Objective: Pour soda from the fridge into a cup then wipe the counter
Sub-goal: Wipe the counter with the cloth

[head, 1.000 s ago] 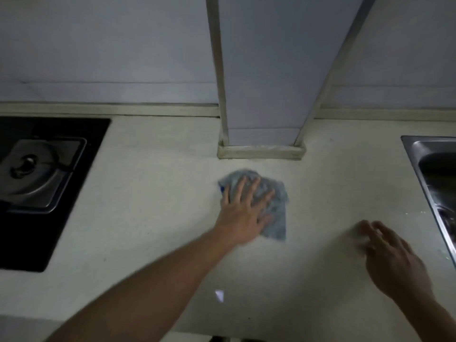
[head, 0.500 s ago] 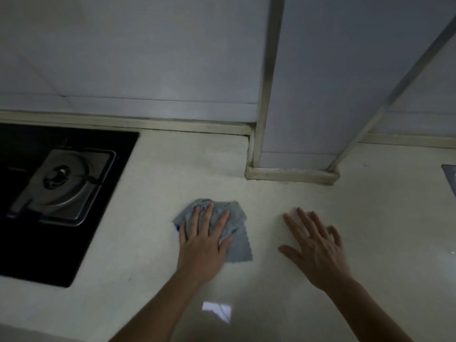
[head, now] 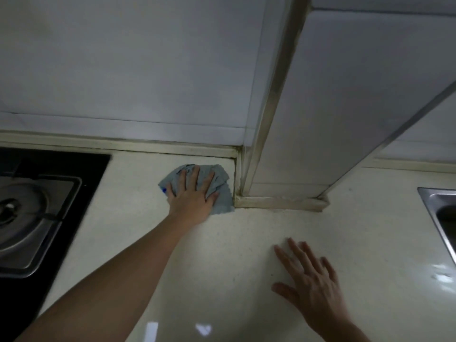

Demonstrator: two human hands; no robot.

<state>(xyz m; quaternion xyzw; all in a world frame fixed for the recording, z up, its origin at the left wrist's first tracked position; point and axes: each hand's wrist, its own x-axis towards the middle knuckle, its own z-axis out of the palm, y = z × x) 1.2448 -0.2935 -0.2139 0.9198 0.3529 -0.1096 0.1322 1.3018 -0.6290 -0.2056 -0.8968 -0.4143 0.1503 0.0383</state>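
A grey-blue cloth (head: pixel 222 183) lies crumpled on the pale counter (head: pixel 138 218), in the corner where the back wall meets a boxed column. My left hand (head: pixel 193 197) presses flat on the cloth with straight, spread fingers. My right hand (head: pixel 311 285) rests flat on the bare counter nearer to me, fingers spread, holding nothing. No soda and no cup are in view.
A black gas hob (head: pixel 29 218) with a metal burner fills the left side. The white boxed column (head: pixel 291 191) juts onto the counter just right of the cloth. A steel sink (head: pixel 441 218) edge shows at the far right.
My left hand has pushed the cloth away from me, up into the corner beside the column. My right hand stays flat on the counter, now lower and further right in view.
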